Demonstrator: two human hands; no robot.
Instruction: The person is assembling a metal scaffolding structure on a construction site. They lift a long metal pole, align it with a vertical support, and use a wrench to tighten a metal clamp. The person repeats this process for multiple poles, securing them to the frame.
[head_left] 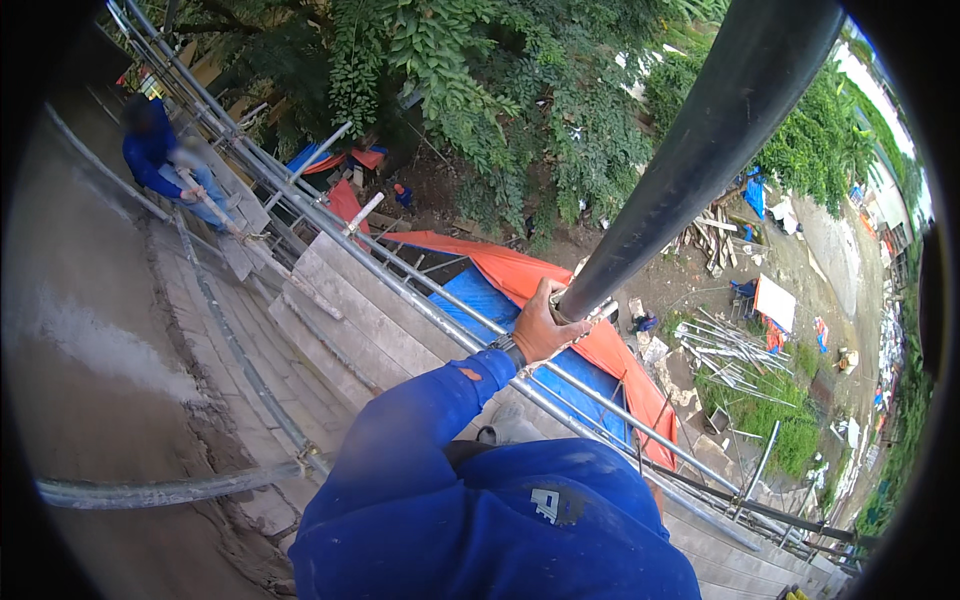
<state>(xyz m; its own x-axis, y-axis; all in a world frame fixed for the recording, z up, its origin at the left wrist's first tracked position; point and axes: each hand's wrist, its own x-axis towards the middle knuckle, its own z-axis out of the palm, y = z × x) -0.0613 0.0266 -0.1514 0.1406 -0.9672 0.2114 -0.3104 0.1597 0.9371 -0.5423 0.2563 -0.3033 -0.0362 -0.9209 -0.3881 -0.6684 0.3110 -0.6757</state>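
Note:
My left hand (pixel 545 328), in a blue sleeve with a watch at the wrist, is closed around the lower end of a thick black pipe (pixel 690 150). The pipe leans up to the upper right, widening close to the camera. Right below the hand run grey metal scaffold tubes (pixel 455 327). Pale, rope-like material shows beside the fingers at the pipe's end. My right hand does not show; only a sliver of skin appears beside the right of my blue shirt.
Scaffold planks (pixel 345 300) run between a rough grey wall (pixel 90 340) and the tube railing. A person in blue (pixel 150 150) sits farther along. Past the railing, far below, are orange tarps (pixel 500 265), blue tarps (pixel 470 300), trees (pixel 450 90) and piled metal tubes (pixel 740 355).

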